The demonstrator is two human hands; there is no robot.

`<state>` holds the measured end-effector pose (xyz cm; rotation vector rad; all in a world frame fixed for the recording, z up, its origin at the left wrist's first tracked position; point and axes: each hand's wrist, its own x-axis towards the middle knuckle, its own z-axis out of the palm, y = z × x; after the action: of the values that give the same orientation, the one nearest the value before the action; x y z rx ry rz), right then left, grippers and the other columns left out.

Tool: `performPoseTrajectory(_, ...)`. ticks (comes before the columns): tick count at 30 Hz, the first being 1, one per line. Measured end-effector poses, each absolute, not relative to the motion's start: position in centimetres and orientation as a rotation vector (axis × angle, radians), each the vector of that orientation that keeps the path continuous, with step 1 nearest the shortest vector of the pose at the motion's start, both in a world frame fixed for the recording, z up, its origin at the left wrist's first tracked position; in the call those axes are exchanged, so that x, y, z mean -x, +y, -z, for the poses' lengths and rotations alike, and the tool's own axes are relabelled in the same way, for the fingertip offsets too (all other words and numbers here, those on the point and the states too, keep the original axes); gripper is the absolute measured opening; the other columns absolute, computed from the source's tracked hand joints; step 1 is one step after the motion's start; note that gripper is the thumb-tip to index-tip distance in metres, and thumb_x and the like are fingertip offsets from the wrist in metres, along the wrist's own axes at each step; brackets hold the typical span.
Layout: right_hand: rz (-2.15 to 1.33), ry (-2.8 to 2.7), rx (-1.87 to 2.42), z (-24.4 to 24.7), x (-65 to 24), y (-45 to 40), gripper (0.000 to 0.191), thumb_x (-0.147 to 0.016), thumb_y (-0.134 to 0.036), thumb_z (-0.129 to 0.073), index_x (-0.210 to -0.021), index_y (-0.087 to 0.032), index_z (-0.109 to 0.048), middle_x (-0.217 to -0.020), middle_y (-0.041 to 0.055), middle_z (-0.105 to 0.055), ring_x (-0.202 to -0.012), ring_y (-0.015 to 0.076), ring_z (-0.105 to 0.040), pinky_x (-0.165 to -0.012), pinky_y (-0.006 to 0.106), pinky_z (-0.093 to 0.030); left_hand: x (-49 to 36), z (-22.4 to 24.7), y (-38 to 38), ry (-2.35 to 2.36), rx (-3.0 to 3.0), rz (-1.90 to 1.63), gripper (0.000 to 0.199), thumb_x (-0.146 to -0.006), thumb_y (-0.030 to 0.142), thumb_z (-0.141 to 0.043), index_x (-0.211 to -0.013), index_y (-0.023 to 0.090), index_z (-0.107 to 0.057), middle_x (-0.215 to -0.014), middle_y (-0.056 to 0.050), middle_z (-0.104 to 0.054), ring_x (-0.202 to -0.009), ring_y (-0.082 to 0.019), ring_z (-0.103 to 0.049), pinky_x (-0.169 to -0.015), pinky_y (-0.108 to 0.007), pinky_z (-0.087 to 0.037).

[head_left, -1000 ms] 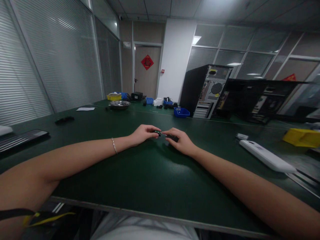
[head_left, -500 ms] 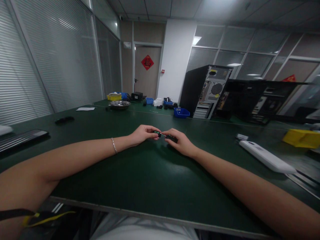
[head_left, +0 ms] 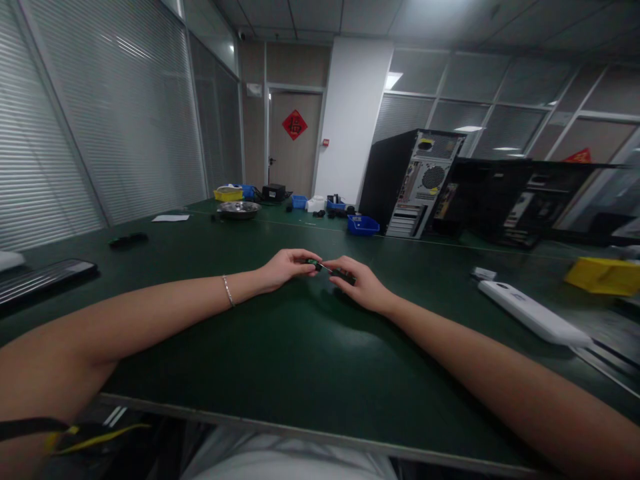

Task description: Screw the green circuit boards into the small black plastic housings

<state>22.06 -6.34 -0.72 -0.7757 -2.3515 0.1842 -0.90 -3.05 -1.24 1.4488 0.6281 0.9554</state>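
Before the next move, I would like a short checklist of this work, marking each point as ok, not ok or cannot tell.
1. Left grip holds the small dark part: ok.
2. Right grip holds the dark-handled tool: ok.
3. Thin metal shaft points toward the part: ok.
4. Shaft tip seated in the part: cannot tell, too small to see.
5. White elongated device lies apart from the right grip: ok.

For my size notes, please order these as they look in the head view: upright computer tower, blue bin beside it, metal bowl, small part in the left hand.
1. Computer tower
2. Blue bin and metal bowl: too alike to rank
3. Small part, partly hidden
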Motion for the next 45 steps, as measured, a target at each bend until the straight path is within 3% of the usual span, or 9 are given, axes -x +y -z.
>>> performPoseTrajectory(10, -0.245, -2.411, 0.766, 0.31, -21.95, -6.72, 0.024, -0.095, -0.027, -0.056, -0.116, -0.017, -0.058, -0.106, 0.0056, -0.064, -0.092, 0.0199, -0.064, -0.079, 0.039, -0.053, 0.94, 0.88, -3.59, 0.626, -1.41, -0.992, 0.034, -0.077, 0.002, -0.064, -0.109, 0.014, -0.061, -0.094, -0.005, -0.066, -0.074, -0.012, -0.064, -0.076, -0.029, -0.05)
performPoseTrajectory(15, -0.288, -2.402, 0.759, 0.32, -21.87, -6.82, 0.029, -0.095, -0.027, -0.056, -0.122, -0.017, -0.055, -0.113, 0.0073, -0.063, -0.097, 0.0218, -0.063, -0.083, 0.042, -0.053, 0.75, 0.86, -3.73, 0.626, -1.339, -1.021, 0.021, -0.082, 0.003, -0.058, -0.098, 0.014, -0.053, -0.089, -0.004, -0.063, -0.081, -0.016, -0.067, -0.084, -0.037, -0.052)
performPoseTrajectory(19, -0.316, -2.436, 0.719, 0.29, -21.77, -6.81, 0.03, -0.095, -0.027, -0.056, -0.124, -0.017, -0.055, -0.118, 0.008, -0.062, -0.103, 0.0233, -0.062, -0.089, 0.045, -0.05, 0.75, 0.9, -3.65, 0.613, -1.315, -1.026, 0.024, -0.081, 0.005, -0.06, -0.099, 0.016, -0.048, -0.091, -0.004, -0.062, -0.083, -0.019, -0.068, -0.082, -0.043, -0.054)
performPoseTrajectory(24, -0.318, -2.486, 0.691, 0.09, -21.63, -6.9, 0.025, -0.095, -0.028, -0.056, -0.116, -0.016, -0.059, -0.109, 0.0064, -0.066, -0.097, 0.0213, -0.064, -0.086, 0.043, -0.052, 0.81, 1.02, -3.4, 0.622, -1.325, -1.041, 0.025, -0.077, 0.003, -0.063, -0.094, 0.016, -0.051, -0.089, -0.004, -0.061, -0.081, -0.018, -0.066, -0.077, -0.039, -0.056)
performPoseTrajectory(31, -0.254, -2.416, 0.727, 0.41, -21.78, -6.79, 0.026, -0.095, -0.028, -0.056, -0.118, -0.017, -0.058, -0.109, 0.0063, -0.065, -0.096, 0.0211, -0.064, -0.085, 0.043, -0.052, 0.61, 1.02, -3.43, 0.657, -1.359, -1.083, 0.019, -0.08, 0.004, -0.059, -0.091, 0.016, -0.049, -0.083, -0.001, -0.059, -0.081, -0.017, -0.066, -0.083, -0.041, -0.054)
performPoseTrajectory(34, -0.232, -2.361, 0.756, 0.73, -21.93, -6.63, 0.028, -0.095, -0.029, -0.055, -0.121, -0.017, -0.056, -0.11, 0.0066, -0.064, -0.094, 0.0209, -0.065, -0.082, 0.042, -0.053, 0.53, 1.14, -3.33, 0.693, -1.425, -1.087, 0.016, -0.08, 0.006, -0.061, -0.091, 0.014, -0.052, -0.087, -0.003, -0.059, -0.081, -0.015, -0.064, -0.078, -0.034, -0.053)
performPoseTrajectory(38, -0.188, -2.308, 0.776, 0.85, -22.04, -6.6, 0.028, -0.095, -0.028, -0.055, -0.121, -0.017, -0.056, -0.111, 0.0068, -0.064, -0.094, 0.021, -0.064, -0.082, 0.041, -0.053, 0.59, 1.08, -3.32, 0.738, -1.558, -1.091, 0.02, -0.082, 0.013, -0.062, -0.101, 0.014, -0.059, -0.095, -0.004, -0.06, -0.077, -0.012, -0.058, -0.067, -0.023, -0.047)
performPoseTrajectory(45, -0.124, -2.303, 0.785, 0.65, -21.92, -6.74, 0.024, -0.095, -0.028, -0.055, -0.117, -0.018, -0.059, -0.111, 0.0066, -0.063, -0.096, 0.021, -0.063, -0.085, 0.042, -0.051, 0.72, 0.64, -3.85, 0.721, -1.777, -0.986, 0.028, -0.086, 0.025, -0.06, -0.112, 0.015, -0.064, -0.081, -0.002, -0.063, -0.07, -0.013, -0.057, -0.065, -0.024, -0.047)
